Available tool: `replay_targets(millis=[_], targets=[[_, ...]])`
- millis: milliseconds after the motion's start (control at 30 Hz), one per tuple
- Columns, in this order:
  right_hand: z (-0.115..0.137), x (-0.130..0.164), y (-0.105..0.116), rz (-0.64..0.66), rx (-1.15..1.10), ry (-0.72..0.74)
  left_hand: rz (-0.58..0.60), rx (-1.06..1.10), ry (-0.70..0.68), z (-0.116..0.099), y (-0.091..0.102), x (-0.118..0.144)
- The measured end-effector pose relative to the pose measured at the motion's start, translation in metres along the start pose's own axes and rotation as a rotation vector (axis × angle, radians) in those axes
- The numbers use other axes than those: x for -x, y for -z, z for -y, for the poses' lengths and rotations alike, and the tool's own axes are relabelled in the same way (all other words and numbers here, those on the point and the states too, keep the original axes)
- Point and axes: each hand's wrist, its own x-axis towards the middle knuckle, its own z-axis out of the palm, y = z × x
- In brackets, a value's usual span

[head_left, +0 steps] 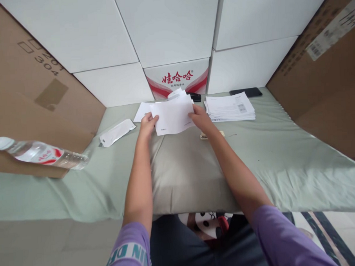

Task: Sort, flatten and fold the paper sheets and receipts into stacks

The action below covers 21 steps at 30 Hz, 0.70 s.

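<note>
Between my two hands is a white sheet of paper (173, 115), mostly blank with small print along its near edge. My left hand (147, 123) pinches its left side, thumb on top. At the right side, my right hand (199, 117) grips it in the same way. More white papers (177, 93) show behind the held sheet, partly hidden by it. To the right of my right hand lies a stack of printed papers (231, 107). A small cream-coloured object (204, 136) sits partly under my right forearm; its kind is unclear.
A black phone (249, 92) lies behind the stack, and a black object (195, 97) behind the held sheet. A white packet (117, 132) lies left. A water bottle (43, 153) stands at far left. Cardboard boxes (28, 88) (325, 79) flank the cloth-covered table (191, 179); white boxes (173, 27) line the back.
</note>
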Motion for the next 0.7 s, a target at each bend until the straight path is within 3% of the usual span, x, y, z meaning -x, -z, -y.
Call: replay_targets(millis=[233,367,567,700], targets=[[0.001,0.000,0.020,-0.077,-0.046,-0.039,-0.038,0.227,-0.053,-0.014,-0.009,0.008],[0.006,0.003,0.031,-0.079,-0.002,0.042,0.040,0.322,-0.115,-0.031,-0.009,0.016],[0.017,0.019,0.041,0.070,-0.134,0.046,0.081,0.317,-0.121,-0.051,-0.014,0.029],[0.021,0.036,0.045,0.075,-0.174,-0.039,0.113,0.265,-0.134,-0.052,-0.019,0.033]])
